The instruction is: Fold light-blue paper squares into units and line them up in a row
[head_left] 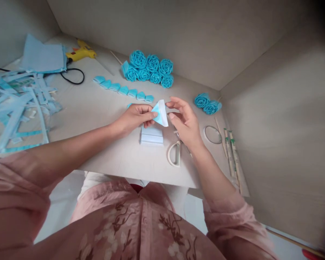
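Observation:
Between thumb and fingers, my left hand [141, 116] pinches a folded piece of blue fabric [160, 113], a triangle with a pale band along its right edge. My right hand [184, 121] is just right of that band, thumb and fingers apart, holding nothing that I can see. Below lies a small stack of pale blue strips [151, 136]. Scissors [174, 154] with a white handle lie partly under my right hand, so their blades are mostly hidden. Behind my hands runs a row of folded blue petals [124, 90].
Blue fabric roses [151, 64] lie at the back, with more roses [208, 103] at the right. Fabric scraps [18, 108], stacked blue sheets [44, 56] and a yellow glue gun [82, 51] fill the left. A tape roll [212, 134] and wrapped sticks [233, 153] lie right, beside the partition wall.

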Demonstrator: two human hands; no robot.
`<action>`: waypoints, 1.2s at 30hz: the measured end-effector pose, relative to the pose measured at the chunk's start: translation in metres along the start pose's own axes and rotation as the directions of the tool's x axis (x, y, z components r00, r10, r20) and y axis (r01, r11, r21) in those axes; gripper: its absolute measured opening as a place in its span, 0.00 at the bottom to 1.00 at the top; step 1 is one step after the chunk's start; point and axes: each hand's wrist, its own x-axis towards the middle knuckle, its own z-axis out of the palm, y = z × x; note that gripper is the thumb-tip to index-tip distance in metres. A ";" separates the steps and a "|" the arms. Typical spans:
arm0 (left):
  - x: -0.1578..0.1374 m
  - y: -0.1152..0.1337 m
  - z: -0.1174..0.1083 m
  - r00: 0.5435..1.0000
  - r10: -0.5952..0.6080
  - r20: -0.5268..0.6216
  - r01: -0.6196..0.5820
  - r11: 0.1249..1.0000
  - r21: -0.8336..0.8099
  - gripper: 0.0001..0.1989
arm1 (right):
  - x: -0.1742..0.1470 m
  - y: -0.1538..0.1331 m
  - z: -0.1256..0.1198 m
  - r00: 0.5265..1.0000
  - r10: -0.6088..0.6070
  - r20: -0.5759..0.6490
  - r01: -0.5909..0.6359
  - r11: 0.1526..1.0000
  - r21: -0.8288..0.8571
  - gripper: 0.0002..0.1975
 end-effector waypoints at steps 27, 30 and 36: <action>-0.001 -0.004 0.001 0.993 0.118 -0.019 -0.112 0.978 0.177 0.17 | 0.002 0.010 0.009 0.994 0.108 0.008 -0.108 0.980 0.170 0.20; -0.002 -0.003 0.001 0.993 0.114 0.005 -0.113 0.974 0.197 0.18 | 0.002 0.012 0.009 0.993 0.113 0.029 -0.116 0.978 0.172 0.25; -0.002 -0.004 0.001 0.990 0.140 0.034 -0.144 0.967 0.209 0.18 | 0.001 0.016 0.010 0.994 0.106 0.042 -0.110 0.984 0.138 0.26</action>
